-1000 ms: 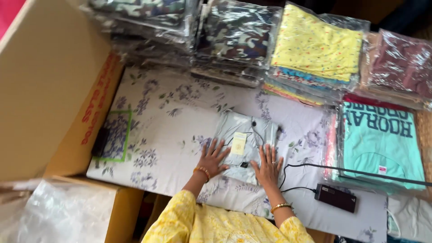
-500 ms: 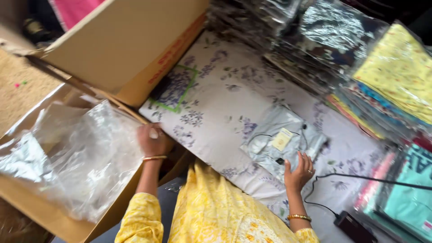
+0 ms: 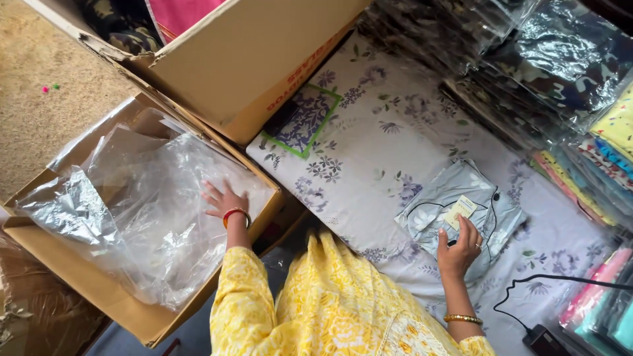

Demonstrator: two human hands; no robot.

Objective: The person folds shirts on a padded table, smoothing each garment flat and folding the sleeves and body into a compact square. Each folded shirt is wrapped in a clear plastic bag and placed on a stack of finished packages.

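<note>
My left hand (image 3: 223,200) lies flat, fingers spread, on clear plastic bags (image 3: 142,204) that fill an open cardboard box (image 3: 125,310) at my left. My right hand (image 3: 459,245) rests palm down on a folded pale grey-blue garment (image 3: 461,211) with a small yellow tag, lying on the floral white cloth-covered table (image 3: 389,138). Neither hand grips anything. I wear yellow sleeves and bangles on both wrists.
A second, bigger cardboard box (image 3: 244,59) stands behind the first, holding pink and camouflage cloth. Stacks of bagged garments (image 3: 547,59) line the table's far and right sides. A black cable and adapter (image 3: 544,339) lie near my right wrist.
My left hand has left the garment and reached down into the box of plastic bags. My view has swung left. My right hand stays on the garment.
</note>
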